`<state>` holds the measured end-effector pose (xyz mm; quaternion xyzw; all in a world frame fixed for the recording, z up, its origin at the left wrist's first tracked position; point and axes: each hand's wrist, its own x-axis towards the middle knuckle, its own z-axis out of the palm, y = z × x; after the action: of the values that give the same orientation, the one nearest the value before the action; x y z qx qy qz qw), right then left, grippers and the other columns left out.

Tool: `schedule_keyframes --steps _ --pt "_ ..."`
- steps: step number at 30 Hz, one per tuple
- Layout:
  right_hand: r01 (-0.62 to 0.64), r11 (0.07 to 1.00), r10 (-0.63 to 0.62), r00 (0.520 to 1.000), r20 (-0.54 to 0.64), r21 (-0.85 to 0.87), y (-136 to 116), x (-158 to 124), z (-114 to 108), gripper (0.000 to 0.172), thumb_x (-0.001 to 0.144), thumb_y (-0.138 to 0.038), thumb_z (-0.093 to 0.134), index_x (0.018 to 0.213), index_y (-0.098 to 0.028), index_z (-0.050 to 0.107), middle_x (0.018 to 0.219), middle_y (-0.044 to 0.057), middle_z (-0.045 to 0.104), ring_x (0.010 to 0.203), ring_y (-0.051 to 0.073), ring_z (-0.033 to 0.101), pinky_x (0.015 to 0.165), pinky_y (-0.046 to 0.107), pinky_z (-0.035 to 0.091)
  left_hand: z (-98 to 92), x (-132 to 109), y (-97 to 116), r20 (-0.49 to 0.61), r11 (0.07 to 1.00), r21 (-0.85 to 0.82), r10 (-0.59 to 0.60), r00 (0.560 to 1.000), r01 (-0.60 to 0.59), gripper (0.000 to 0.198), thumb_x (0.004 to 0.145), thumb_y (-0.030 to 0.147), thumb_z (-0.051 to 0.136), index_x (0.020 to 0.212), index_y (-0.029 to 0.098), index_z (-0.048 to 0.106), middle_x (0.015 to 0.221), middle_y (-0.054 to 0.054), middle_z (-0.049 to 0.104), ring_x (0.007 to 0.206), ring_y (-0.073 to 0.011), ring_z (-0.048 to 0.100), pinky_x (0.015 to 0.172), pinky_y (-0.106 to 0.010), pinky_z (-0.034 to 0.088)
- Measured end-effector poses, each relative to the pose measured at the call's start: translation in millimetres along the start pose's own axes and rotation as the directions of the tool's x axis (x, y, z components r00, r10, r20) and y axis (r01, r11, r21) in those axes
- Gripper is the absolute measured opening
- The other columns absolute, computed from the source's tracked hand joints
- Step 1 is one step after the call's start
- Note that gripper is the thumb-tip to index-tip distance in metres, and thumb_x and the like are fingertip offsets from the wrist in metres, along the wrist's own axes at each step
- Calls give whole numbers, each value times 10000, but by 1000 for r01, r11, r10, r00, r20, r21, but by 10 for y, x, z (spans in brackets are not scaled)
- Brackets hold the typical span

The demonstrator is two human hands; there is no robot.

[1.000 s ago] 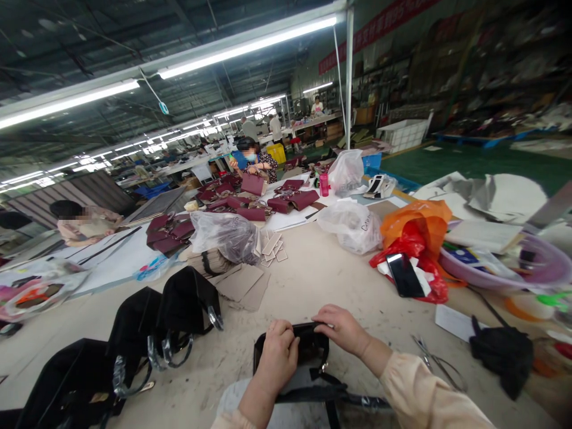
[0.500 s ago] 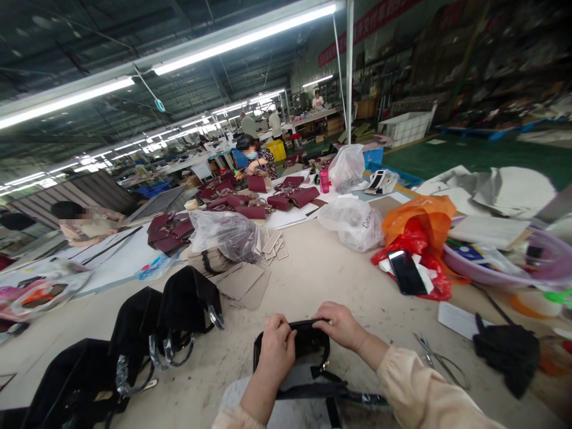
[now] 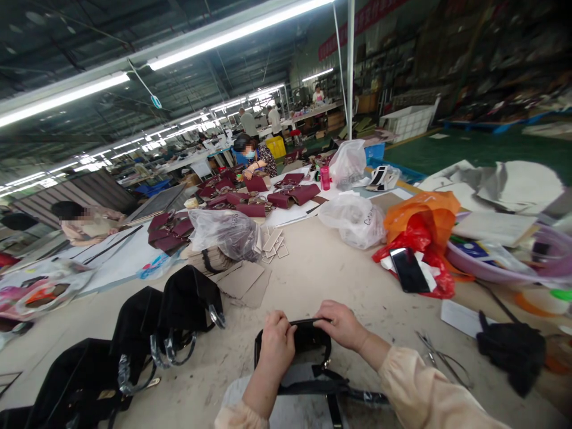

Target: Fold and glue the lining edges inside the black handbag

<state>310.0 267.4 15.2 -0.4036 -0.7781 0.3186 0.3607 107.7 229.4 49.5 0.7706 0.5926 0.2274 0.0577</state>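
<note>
Reads something like "Cora" in dark letters on the white plastic bag (image 3: 348, 220) right of centre, with the end lost among folds. Shows dark lettering too on the greyish plastic bag (image 3: 218, 232) farther left, too creased to make out. Runs in pale Chinese characters along the red banner (image 3: 375, 16) at upper right, perhaps including 交付, otherwise too blurred to read.

Black bag (image 3: 310, 341) (partly) behind hands (image 3: 277, 344)

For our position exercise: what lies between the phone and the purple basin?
Mainly the red plastic bag, plus some white material beside the phone, shown in the head view.
</note>
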Motion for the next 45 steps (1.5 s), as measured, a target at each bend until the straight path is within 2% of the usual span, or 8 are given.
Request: schedule_keyframes --steps 4,16,28,34,39,45 --pt "16 1000 -16 1000 2 0 -6 2 -6 297 869 -381 521 700 -192 676 667 30 571 705 157 537 641 262 411 14 7 -11 0 1000 19 -5 1000 5 175 800 117 530 633 169 523 810 -54 561 791 -189 513 734 -318 435" --pt "-9 1000 9 1000 -15 24 14 -21 15 201 844 -310 567 718 -183 659 690 27 577 711 148 549 651 249 423 20 28 -7 18 999 8 -50 999 50 190 809 126 524 625 172 529 810 -52 567 797 -182 510 742 -303 426" --pt "-50 998 50 999 3 -46 8 -28 31 136 839 -262 573 836 -225 704 767 35 595 767 160 552 697 265 434 53 73 -22 3 997 -9 -79 997 79 185 788 109 527 615 173 531 803 -52 564 793 -182 514 745 -309 429" --pt "-6 995 8 1000 20 -103 11 52 59 169 810 -276 631 955 -221 696 853 46 629 842 178 557 767 286 446 59 81 -46 -3 996 8 -85 996 85 190 784 91 526 613 174 527 781 -50 562 785 -184 511 732 -308 430" --pt "16 991 -13 1000 24 -130 -19 150 109 90 822 -255 624 841 -220 704 793 27 636 805 166 557 741 272 442 73 81 -49 -8 996 15 -87 996 87 185 778 82 531 618 175 527 791 -47 563 784 -183 507 731 -308 429" --pt "31 988 -25 999 39 -152 -37 182 135 140 834 -221 594 722 -194 673 708 25 585 766 166 530 704 270 422 82 91 -32 12 995 37 -92 996 91 182 778 79 528 622 173 536 808 -54 565 803 -189 505 748 -312 428"
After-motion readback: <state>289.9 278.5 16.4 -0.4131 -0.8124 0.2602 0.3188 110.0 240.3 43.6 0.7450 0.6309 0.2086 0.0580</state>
